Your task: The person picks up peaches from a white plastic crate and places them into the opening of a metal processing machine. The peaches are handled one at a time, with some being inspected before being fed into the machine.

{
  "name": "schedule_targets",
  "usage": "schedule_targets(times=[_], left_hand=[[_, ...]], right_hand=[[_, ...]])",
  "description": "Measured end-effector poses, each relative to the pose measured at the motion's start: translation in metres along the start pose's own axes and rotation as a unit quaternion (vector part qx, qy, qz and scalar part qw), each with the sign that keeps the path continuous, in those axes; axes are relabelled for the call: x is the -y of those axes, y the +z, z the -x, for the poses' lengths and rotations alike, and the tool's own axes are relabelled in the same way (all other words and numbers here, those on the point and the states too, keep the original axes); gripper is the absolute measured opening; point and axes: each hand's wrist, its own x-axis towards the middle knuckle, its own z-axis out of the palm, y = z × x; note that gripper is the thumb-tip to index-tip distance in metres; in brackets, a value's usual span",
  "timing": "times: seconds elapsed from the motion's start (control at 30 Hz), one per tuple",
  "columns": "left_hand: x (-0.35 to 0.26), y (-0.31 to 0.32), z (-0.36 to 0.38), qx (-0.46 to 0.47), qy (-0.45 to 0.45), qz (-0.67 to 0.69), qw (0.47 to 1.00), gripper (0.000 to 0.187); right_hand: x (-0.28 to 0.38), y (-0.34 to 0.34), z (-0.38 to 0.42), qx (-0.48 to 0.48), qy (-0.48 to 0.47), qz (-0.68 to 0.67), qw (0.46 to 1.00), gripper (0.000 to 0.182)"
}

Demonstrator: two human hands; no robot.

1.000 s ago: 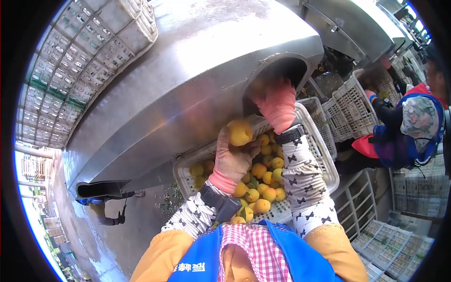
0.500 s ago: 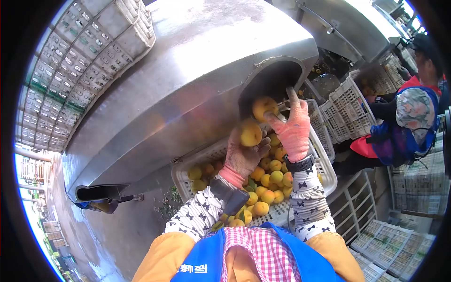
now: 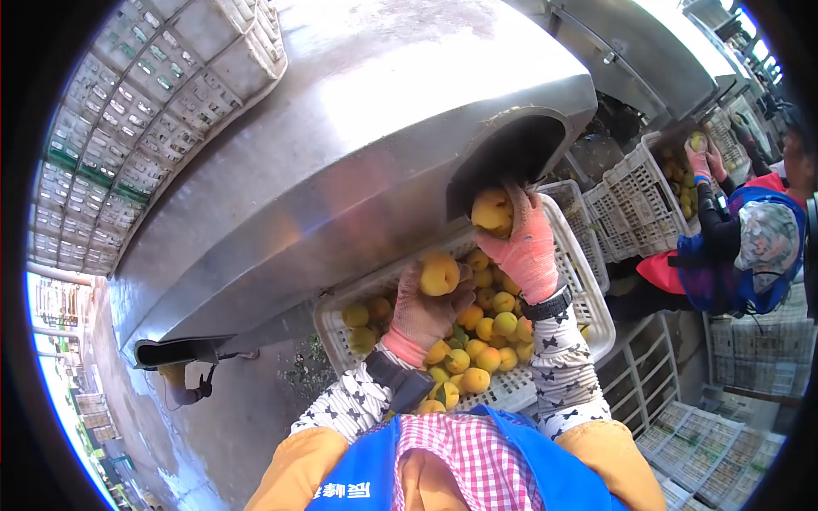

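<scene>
My left hand [image 3: 422,317], in a pink-cuffed work glove, is closed around a yellow peach [image 3: 440,273] over the crate. A second yellow peach [image 3: 492,212] is in the grip of my gloved right hand [image 3: 530,251], right by the dark mouth of the metal chute [image 3: 520,149]. Below both hands a white plastic crate [image 3: 588,294] holds many yellow peaches [image 3: 487,358], some with green leaves among them. My wrists and hands hide part of the fruit.
A tall perforated crate [image 3: 162,111] stands on the metal surface at upper left. On the right, a co-worker [image 3: 750,230] holds fruit above another white crate [image 3: 635,200]. A metal rail [image 3: 635,362] and stacked crates [image 3: 716,451] lie at lower right.
My right hand has closed on the peach at the chute mouth. The left hand with its peach has moved down and slightly left. The co-worker's hands have come into view with fruit.
</scene>
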Motion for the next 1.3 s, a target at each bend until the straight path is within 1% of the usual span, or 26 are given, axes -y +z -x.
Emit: schedule_targets(times=[0.03, 0.07, 0.1, 0.17, 0.23, 0.27, 0.33, 0.37, 0.4, 0.43, 0.47, 0.5, 0.57, 0.6, 0.63, 0.7, 0.77, 0.8, 0.83, 0.97, 1.0, 1.07, 1.1, 1.13, 1.2, 1.3], left_hand=[[0.001, 0.003, 0.003, -0.015, 0.015, 0.003, 1.0, 0.068], [0.0, 0.014, 0.004, -0.028, 0.032, 0.004, 0.999, 0.067], [0.0, 0.027, 0.004, -0.026, 0.035, 0.006, 0.999, 0.067], [0.004, 0.043, 0.009, 0.003, 0.101, -0.015, 0.995, 0.064], [0.005, 0.043, 0.008, 0.03, 0.105, -0.013, 0.994, 0.059], [0.005, 0.051, 0.01, 0.042, 0.101, -0.063, 0.992, 0.058], [0.009, 0.059, 0.013, 0.039, 0.089, -0.123, 0.988, 0.059], [0.009, 0.057, 0.011, 0.036, 0.089, -0.125, 0.987, 0.059], [0.008, 0.054, 0.008, 0.034, 0.076, -0.071, 0.994, 0.06], [0.006, 0.052, 0.006, 0.032, 0.065, -0.017, 0.997, 0.06], [0.002, 0.052, 0.005, 0.041, 0.038, -0.021, 0.998, 0.061], [0.002, 0.054, 0.004, 0.04, 0.037, -0.022, 0.998, 0.061], [0.003, 0.061, 0.003, 0.006, 0.019, -0.028, 0.999, 0.065], [0.004, 0.067, 0.001, 0.008, 0.018, -0.028, 0.999, 0.065], [0.005, 0.074, -0.002, 0.001, 0.044, -0.027, 0.999, 0.061], [0.003, 0.09, -0.008, 0.0, 0.072, -0.028, 0.997, 0.056], [-0.001, 0.102, -0.011, 0.072, 0.06, -0.01, 0.996, 0.055], [-0.004, 0.098, -0.015, 0.073, 0.064, -0.011, 0.995, 0.055], [-0.007, 0.09, -0.021, 0.064, 0.062, -0.017, 0.996, 0.054], [-0.018, 0.095, -0.028, 0.088, 0.029, -0.04, 0.995, 0.052], [-0.016, 0.094, -0.028, 0.088, 0.027, -0.037, 0.995, 0.052], [-0.012, 0.089, -0.03, 0.04, 0.114, -0.064, 0.991, 0.052], [-0.007, 0.077, -0.031, 0.024, 0.113, -0.058, 0.992, 0.052], [-0.004, 0.064, -0.028, 0.003, 0.096, -0.051, 0.994, 0.053], [-0.002, 0.045, -0.019, -0.016, 0.076, -0.046, 0.996, 0.055], [-0.008, 0.026, -0.01, -0.089, 0.038, -0.003, 0.995, 0.066]], right_hand=[[-0.004, -0.006, 0.009, 0.003, 0.001, 0.003, 1.0, 0.08], [-0.007, -0.012, 0.019, 0.043, 0.099, -0.248, 0.963, 0.081], [-0.008, -0.016, 0.026, 0.082, 0.189, -0.482, 0.852, 0.082], [0.0, -0.018, 0.051, 0.059, 0.292, -0.674, 0.676, 0.083], [0.008, -0.017, 0.061, 0.047, 0.355, -0.685, 0.634, 0.078], [0.008, -0.02, 0.062, 0.047, 0.356, -0.685, 0.634, 0.078], [0.011, -0.027, 0.065, 0.092, 0.395, -0.586, 0.702, 0.072], [0.011, -0.032, 0.064, 0.091, 0.396, -0.588, 0.7, 0.072], [0.011, -0.039, 0.062, 0.111, 0.299, -0.482, 0.816, 0.073], [0.014, -0.045, 0.058, 0.127, 0.192, -0.36, 0.904, 0.075], [0.023, -0.056, 0.051, 0.107, 0.13, -0.283, 0.944, 0.076], [0.028, -0.063, 0.046, 0.106, 0.131, -0.283, 0.944, 0.076], [0.026, -0.075, 0.037, 0.18, 0.066, -0.241, 0.951, 0.076], [0.019, -0.077, 0.033, 0.186, 0.042, -0.233, 0.954, 0.074], [0.015, -0.077, 0.031, 0.168, 0.104, -0.323, 0.926, 0.074], [0.012, -0.068, 0.026, 0.098, 0.155, -0.429, 0.885, 0.074], [0.009, -0.057, 0.018, 0.072, 0.125, -0.436, 0.888, 0.077], [0.012, -0.055, 0.015, 0.065, 0.042, -0.282, 0.956, 0.079], [0.016, -0.053, 0.014, 0.054, -0.041, -0.12, 0.99, 0.081], [0.024, -0.067, 0.0, 0.11, 0.022, -0.195, 0.974, 0.083], [0.022, -0.068, -0.008, 0.104, -0.022, -0.137, 0.985, 0.084], [0.017, -0.045, -0.023, 0.02, -0.033, -0.095, 0.995, 0.083], [0.012, -0.026, -0.025, -0.042, -0.024, -0.049, 0.998, 0.084], [0.01, -0.007, -0.023, -0.042, -0.024, -0.049, 0.998, 0.084], [0.006, 0.023, -0.023, -0.029, 0.092, 0.045, 0.994, 0.087], [0.009, 0.038, -0.015, -0.089, 0.057, 0.122, 0.987, 0.092]])
